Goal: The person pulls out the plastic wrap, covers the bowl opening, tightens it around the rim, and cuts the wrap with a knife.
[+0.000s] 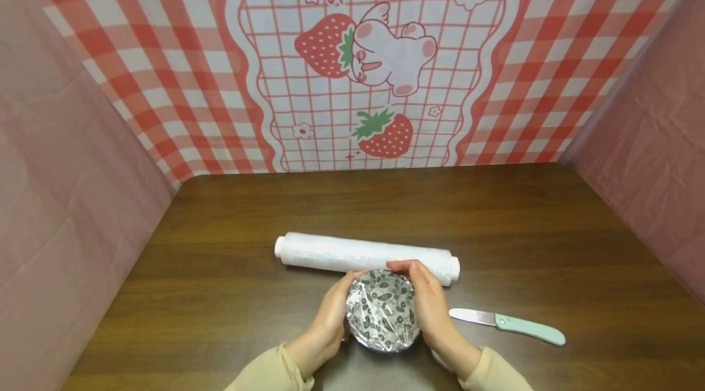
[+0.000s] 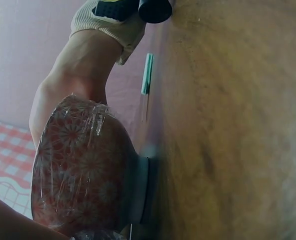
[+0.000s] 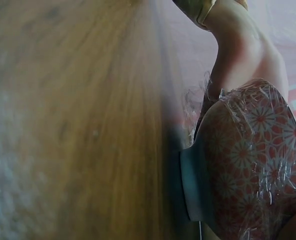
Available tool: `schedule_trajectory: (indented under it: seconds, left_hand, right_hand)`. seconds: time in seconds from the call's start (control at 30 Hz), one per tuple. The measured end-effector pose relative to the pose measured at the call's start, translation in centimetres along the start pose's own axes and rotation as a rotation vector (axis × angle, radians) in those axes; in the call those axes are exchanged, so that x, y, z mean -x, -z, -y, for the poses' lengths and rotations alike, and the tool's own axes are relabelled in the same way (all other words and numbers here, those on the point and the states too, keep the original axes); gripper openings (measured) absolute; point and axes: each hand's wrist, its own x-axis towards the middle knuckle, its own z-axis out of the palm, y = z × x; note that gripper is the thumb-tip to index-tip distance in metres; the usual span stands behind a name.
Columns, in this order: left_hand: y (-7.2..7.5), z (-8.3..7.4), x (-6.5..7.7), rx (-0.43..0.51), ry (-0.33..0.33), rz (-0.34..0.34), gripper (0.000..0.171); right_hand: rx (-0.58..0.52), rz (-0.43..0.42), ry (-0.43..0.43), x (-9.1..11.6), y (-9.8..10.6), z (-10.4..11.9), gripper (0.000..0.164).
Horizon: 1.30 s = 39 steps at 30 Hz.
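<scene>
A footed bowl [image 1: 382,311] with clear plastic wrap stretched over its top stands upright on the table. Inside, a dark leaf and flower pattern shows through the film; its outer wall [image 2: 83,165] has pale flowers on a reddish ground. My left hand [image 1: 329,314] cups the bowl's left side, and my right hand [image 1: 431,302] curves round the right side, fingertips at the far rim. Loose wrinkled wrap [image 3: 193,102] sticks out below the rim in the right wrist view. Just beyond the bowl lies a roll of plastic wrap [image 1: 358,252].
To the right of my right hand lies a knife [image 1: 529,327] with a mint green handle, its blade pointing left. The brown wooden table [image 1: 220,213] ends at a red checked strawberry cloth [image 1: 380,73], with pink cloth [image 1: 644,134] along the sides.
</scene>
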Motion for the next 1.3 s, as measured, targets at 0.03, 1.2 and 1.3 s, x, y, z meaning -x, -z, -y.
schedule_trajectory:
  seconds: [0.03,1.2,1.3]
  left_hand:
    - [0.0,0.0,0.0,0.006,0.004,-0.009,0.049]
    - [-0.4,1.1,-0.2,0.07,-0.034,-0.191,0.04]
    - [-0.4,0.9,-0.1,0.077,-0.033,-0.186,0.04]
  right_hand:
    - [-0.007,-0.002,-0.007,0.0,-0.1,0.0,0.042]
    - [-0.076,0.01,-0.104,0.6,-1.1,-0.3,0.04]
    - [-0.074,0.007,-0.106,0.6,-1.1,-0.2,0.04]
